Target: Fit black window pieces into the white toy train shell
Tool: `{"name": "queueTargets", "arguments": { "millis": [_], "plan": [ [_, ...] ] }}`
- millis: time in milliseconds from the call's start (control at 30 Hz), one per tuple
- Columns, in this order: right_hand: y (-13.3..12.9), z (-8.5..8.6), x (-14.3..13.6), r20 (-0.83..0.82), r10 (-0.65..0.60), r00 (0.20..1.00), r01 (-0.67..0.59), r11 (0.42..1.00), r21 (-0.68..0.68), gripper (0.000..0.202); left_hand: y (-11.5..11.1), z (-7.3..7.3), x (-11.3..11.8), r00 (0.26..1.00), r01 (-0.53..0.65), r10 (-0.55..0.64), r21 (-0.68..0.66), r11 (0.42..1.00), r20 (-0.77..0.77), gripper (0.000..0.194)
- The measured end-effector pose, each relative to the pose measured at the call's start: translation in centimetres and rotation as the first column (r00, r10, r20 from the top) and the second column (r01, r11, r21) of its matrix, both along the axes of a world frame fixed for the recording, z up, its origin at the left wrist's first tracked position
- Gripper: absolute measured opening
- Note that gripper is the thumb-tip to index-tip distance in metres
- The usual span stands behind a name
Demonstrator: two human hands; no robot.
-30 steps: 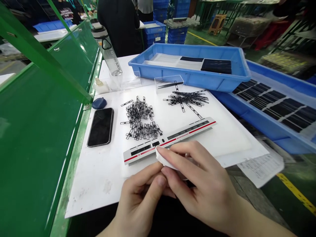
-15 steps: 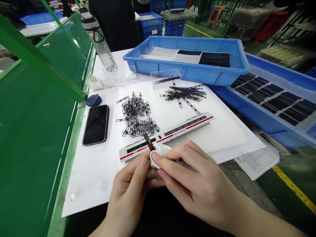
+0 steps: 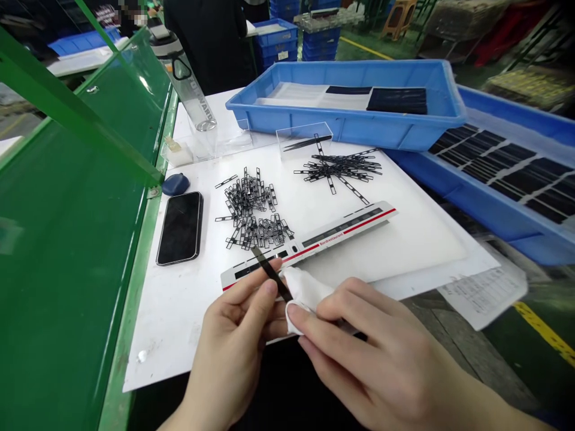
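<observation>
One flat, dark, glossy strip [image 3: 273,274] slants in front of one long, pale, red-striped panel [image 3: 314,242], pinched between thumb and forefinger of the left hand [image 3: 233,335], whose other fingers curl beneath. The right hand [image 3: 377,341], nearly closed with bent fingers, grips one soft, crumpled white cloth [image 3: 308,287] at the strip's lower end, which is hidden. Beyond lie tangled, thin black frames, too many to count: short ones [image 3: 247,197] leftward, longer ones [image 3: 341,169] rightward.
</observation>
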State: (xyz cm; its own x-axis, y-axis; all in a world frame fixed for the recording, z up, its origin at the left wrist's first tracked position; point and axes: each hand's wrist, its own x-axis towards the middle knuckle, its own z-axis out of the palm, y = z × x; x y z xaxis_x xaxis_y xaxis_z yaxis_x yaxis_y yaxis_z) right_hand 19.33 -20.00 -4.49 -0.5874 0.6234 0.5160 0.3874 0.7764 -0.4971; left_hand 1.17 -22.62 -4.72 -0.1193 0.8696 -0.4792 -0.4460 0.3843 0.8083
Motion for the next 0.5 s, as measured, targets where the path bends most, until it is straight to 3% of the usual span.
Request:
{"name": "queueTargets", "arguments": {
  "millis": [233, 500],
  "plan": [
    [-0.6, -0.5, 0.6, -0.015, 0.004, 1.0, -0.005, 0.999, -0.034, 0.019, 0.7, 0.1, 0.2, 0.999, -0.041, 0.041, 0.011, 0.999, 0.025, 0.024],
    [-1.0, -1.0, 1.3, -0.025, -0.008, 1.0, 0.008, 1.0, 0.001, 0.02, 1.1, 0.3, -0.1, 0.99, -0.13, 0.13, -0.012, 0.991, 0.051, 0.026]
  ]
}}
